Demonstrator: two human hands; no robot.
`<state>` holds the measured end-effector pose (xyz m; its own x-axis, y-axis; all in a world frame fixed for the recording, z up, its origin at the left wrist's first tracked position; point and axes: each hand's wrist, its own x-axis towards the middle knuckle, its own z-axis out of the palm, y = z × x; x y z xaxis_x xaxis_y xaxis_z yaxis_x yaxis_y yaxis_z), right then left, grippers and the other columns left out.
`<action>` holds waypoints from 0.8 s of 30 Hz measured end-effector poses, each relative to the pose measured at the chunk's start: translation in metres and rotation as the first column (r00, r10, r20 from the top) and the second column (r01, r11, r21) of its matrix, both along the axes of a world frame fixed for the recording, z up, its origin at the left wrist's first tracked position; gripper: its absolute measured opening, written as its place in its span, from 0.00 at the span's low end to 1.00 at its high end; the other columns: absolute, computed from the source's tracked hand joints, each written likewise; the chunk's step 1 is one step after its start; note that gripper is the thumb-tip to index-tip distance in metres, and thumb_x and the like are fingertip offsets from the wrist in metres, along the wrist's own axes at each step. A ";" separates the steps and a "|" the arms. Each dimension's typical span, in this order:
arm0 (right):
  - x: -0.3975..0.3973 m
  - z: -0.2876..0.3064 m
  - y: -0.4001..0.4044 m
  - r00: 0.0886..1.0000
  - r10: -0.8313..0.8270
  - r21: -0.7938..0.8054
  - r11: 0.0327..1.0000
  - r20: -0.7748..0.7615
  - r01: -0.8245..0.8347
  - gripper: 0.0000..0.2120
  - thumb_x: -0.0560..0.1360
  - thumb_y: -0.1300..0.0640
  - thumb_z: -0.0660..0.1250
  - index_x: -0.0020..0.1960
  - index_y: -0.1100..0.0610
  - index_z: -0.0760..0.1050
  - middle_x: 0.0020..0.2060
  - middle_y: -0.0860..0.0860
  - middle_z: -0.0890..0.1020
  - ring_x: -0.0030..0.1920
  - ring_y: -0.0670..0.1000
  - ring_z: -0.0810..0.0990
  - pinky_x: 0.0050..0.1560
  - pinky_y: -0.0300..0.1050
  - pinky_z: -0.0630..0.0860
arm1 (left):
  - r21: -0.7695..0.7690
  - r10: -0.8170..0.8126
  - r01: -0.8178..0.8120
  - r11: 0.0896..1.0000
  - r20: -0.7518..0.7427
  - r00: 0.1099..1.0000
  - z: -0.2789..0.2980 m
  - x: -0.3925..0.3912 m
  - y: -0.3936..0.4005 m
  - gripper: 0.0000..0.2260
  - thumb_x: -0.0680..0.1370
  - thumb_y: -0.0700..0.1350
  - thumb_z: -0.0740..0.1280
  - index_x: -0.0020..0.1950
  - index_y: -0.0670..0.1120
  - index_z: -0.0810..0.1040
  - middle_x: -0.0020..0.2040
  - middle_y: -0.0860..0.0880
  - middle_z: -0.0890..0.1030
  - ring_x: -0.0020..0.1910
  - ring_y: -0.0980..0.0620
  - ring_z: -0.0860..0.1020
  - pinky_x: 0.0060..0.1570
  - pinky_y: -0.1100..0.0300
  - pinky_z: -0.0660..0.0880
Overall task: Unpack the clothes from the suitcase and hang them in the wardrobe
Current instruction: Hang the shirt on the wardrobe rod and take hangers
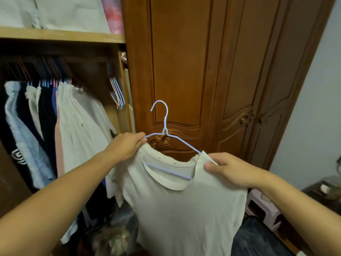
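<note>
A pale off-white T-shirt (180, 209) hangs in front of me with a light blue wire hanger (167, 117) partly inside its neck opening; the hook points up. My left hand (127, 145) pinches the shirt's left shoulder together with the hanger's left end. My right hand (228, 169) grips the right shoulder fabric over the hanger's right end. The open wardrobe section (60, 111) is at the left, with a dark rail under the shelf and several hung garments. No suitcase is plainly visible.
Spare pastel hangers (117, 93) hang at the rail's right end. Closed carved wooden doors (212, 80) stand straight ahead. Folded items lie on the upper shelf (60, 35). Bags and clutter (114, 235) sit low in the wardrobe; a small stool (262, 209) and dark fabric (258, 239) are at the lower right.
</note>
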<state>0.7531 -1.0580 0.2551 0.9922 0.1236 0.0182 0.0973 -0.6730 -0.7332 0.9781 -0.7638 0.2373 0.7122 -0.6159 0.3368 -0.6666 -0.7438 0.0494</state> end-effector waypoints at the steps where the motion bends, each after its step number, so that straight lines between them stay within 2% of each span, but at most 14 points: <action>1: 0.001 -0.004 -0.001 1.000 -0.020 -0.049 0.999 0.022 0.021 0.09 0.83 0.52 0.61 0.52 0.50 0.80 0.48 0.46 0.85 0.49 0.47 0.83 0.53 0.48 0.79 | 0.008 -0.028 0.028 1.000 0.004 1.000 -0.001 0.001 -0.005 0.13 0.84 0.58 0.55 0.43 0.56 0.68 0.39 0.54 0.77 0.39 0.49 0.76 0.40 0.52 0.75; 3: 0.006 -0.012 0.003 0.998 -0.032 -0.136 0.990 0.057 0.039 0.10 0.83 0.51 0.61 0.51 0.53 0.79 0.48 0.47 0.84 0.50 0.48 0.82 0.56 0.52 0.77 | 0.013 -0.067 0.067 0.998 -0.022 0.998 0.000 -0.001 -0.015 0.12 0.84 0.59 0.55 0.43 0.58 0.70 0.40 0.56 0.77 0.41 0.50 0.77 0.40 0.53 0.74; 4: 0.009 -0.012 0.007 0.996 -0.041 -0.132 0.990 0.084 0.052 0.09 0.83 0.52 0.61 0.51 0.51 0.79 0.48 0.45 0.84 0.50 0.45 0.81 0.56 0.48 0.76 | -0.016 -0.050 0.049 0.999 -0.045 0.998 0.002 0.002 -0.018 0.12 0.84 0.59 0.55 0.47 0.59 0.74 0.44 0.55 0.78 0.45 0.50 0.77 0.42 0.53 0.74; 5: 0.013 -0.011 0.013 0.992 -0.048 -0.119 0.991 0.118 0.062 0.08 0.83 0.53 0.62 0.51 0.47 0.79 0.47 0.42 0.84 0.49 0.40 0.80 0.54 0.43 0.75 | -0.040 -0.002 -0.001 0.999 -0.071 0.997 0.004 0.007 -0.017 0.13 0.83 0.61 0.55 0.55 0.60 0.77 0.52 0.54 0.80 0.52 0.50 0.78 0.47 0.52 0.76; 6: 0.018 -0.006 0.019 0.987 -0.054 -0.119 0.990 0.154 0.073 0.09 0.82 0.54 0.62 0.49 0.44 0.79 0.46 0.40 0.83 0.48 0.38 0.79 0.51 0.40 0.74 | -0.026 0.082 -0.085 0.996 -0.106 0.991 0.005 0.016 -0.014 0.17 0.83 0.63 0.55 0.66 0.60 0.76 0.62 0.52 0.78 0.61 0.48 0.76 0.55 0.51 0.76; 7: 0.025 -0.002 0.025 0.982 -0.058 -0.132 0.988 0.178 0.082 0.09 0.82 0.54 0.63 0.47 0.44 0.79 0.43 0.40 0.83 0.47 0.38 0.79 0.49 0.41 0.73 | 0.022 0.171 -0.170 0.985 -0.133 0.976 0.006 0.025 -0.006 0.23 0.82 0.66 0.55 0.74 0.60 0.69 0.71 0.49 0.72 0.69 0.46 0.72 0.62 0.48 0.74; 8: 0.033 0.000 0.032 0.980 -0.055 -0.181 0.979 0.193 0.091 0.09 0.81 0.54 0.63 0.46 0.46 0.79 0.41 0.42 0.83 0.46 0.42 0.80 0.47 0.44 0.73 | 0.100 0.262 -0.250 0.963 -0.128 0.957 0.006 0.035 0.006 0.28 0.81 0.68 0.55 0.79 0.60 0.62 0.76 0.47 0.66 0.74 0.43 0.67 0.68 0.45 0.70; 11: 0.067 -0.006 0.060 0.977 -0.027 -0.393 0.913 0.213 0.111 0.11 0.80 0.52 0.63 0.38 0.48 0.71 0.37 0.45 0.77 0.49 0.56 0.79 0.43 0.47 0.67 | 0.313 0.491 -0.473 0.823 0.027 0.871 0.008 0.061 0.060 0.31 0.81 0.66 0.56 0.81 0.58 0.54 0.81 0.42 0.54 0.79 0.36 0.52 0.76 0.41 0.56; 13: 0.094 -0.014 0.082 0.978 -0.060 -0.423 0.895 0.200 0.142 0.13 0.80 0.50 0.62 0.37 0.48 0.66 0.41 0.49 0.79 0.53 0.60 0.78 0.43 0.47 0.66 | 0.308 0.613 -0.594 0.743 0.045 0.789 0.014 0.069 0.102 0.30 0.82 0.62 0.55 0.82 0.58 0.51 0.82 0.42 0.45 0.80 0.35 0.44 0.77 0.40 0.48; 15: 0.118 -0.004 0.104 0.971 -0.102 -0.425 0.886 0.214 0.187 0.11 0.80 0.48 0.61 0.40 0.48 0.66 0.45 0.53 0.79 0.54 0.62 0.78 0.43 0.48 0.69 | 0.262 0.677 -0.662 0.702 0.041 0.735 0.029 0.071 0.140 0.29 0.83 0.57 0.57 0.82 0.57 0.50 0.82 0.42 0.42 0.80 0.35 0.43 0.77 0.39 0.49; 17: 0.144 0.021 0.122 0.948 -0.106 -0.455 0.858 0.300 0.240 0.09 0.80 0.48 0.60 0.43 0.50 0.68 0.48 0.55 0.80 0.54 0.63 0.79 0.43 0.49 0.69 | 0.191 0.681 -0.673 0.714 0.032 0.731 0.050 0.074 0.170 0.30 0.83 0.53 0.60 0.83 0.57 0.51 0.81 0.41 0.47 0.79 0.35 0.48 0.76 0.40 0.57; 20: 0.183 0.073 0.156 0.886 -0.085 -0.472 0.821 0.456 0.322 0.10 0.82 0.50 0.57 0.52 0.54 0.73 0.51 0.59 0.80 0.54 0.65 0.79 0.42 0.50 0.68 | 0.028 0.643 -0.644 0.765 0.029 0.765 0.091 0.078 0.195 0.30 0.81 0.52 0.62 0.82 0.55 0.56 0.79 0.42 0.59 0.75 0.37 0.60 0.69 0.42 0.68; 22: 0.215 0.097 0.191 0.863 -0.068 -0.468 0.817 0.501 0.337 0.08 0.81 0.55 0.58 0.55 0.56 0.73 0.52 0.59 0.80 0.54 0.65 0.80 0.42 0.50 0.68 | -0.098 0.621 -0.618 0.780 0.004 0.783 0.116 0.084 0.199 0.29 0.80 0.51 0.63 0.81 0.54 0.60 0.75 0.41 0.66 0.71 0.36 0.66 0.68 0.43 0.69; 24: 0.246 0.106 0.228 0.878 -0.085 -0.433 0.845 0.471 0.314 0.10 0.79 0.59 0.58 0.57 0.57 0.74 0.54 0.59 0.81 0.55 0.64 0.80 0.47 0.51 0.73 | -0.219 0.617 -0.607 0.764 -0.023 0.786 0.131 0.086 0.200 0.27 0.79 0.50 0.64 0.79 0.52 0.65 0.72 0.40 0.70 0.69 0.35 0.68 0.68 0.45 0.68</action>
